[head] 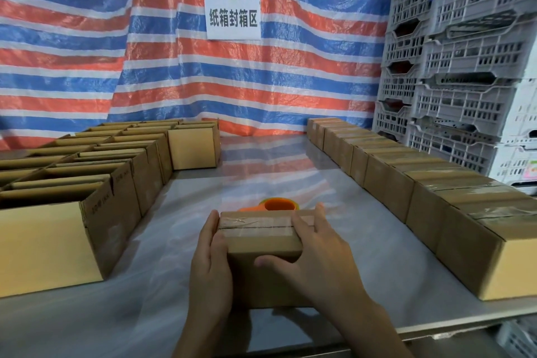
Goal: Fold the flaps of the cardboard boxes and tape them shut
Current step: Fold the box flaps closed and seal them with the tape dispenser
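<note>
Box (261, 237): is sitting at 6 o'clock on the table (174, 229), near its front edge, with clear tape running across its closed flaps.
Left hand (209, 264): is pressing flat against the box's 9 o'clock side, fingers straight and together, thumb at the top edge.
Right hand (318, 253): is lying over the 3 o'clock end of the top, fingers spread and fairly straight, thumb along the near face.
Tape dispenser (279, 204): orange, is resting just beyond the box at 12 o'clock.
Open boxes (87, 183): are standing in rows at 9 o'clock.
Sealed boxes (436, 195): are lining the 3 o'clock side.
Striped tarp (87, 38): is hanging behind, carrying a white sign (232, 17).
</note>
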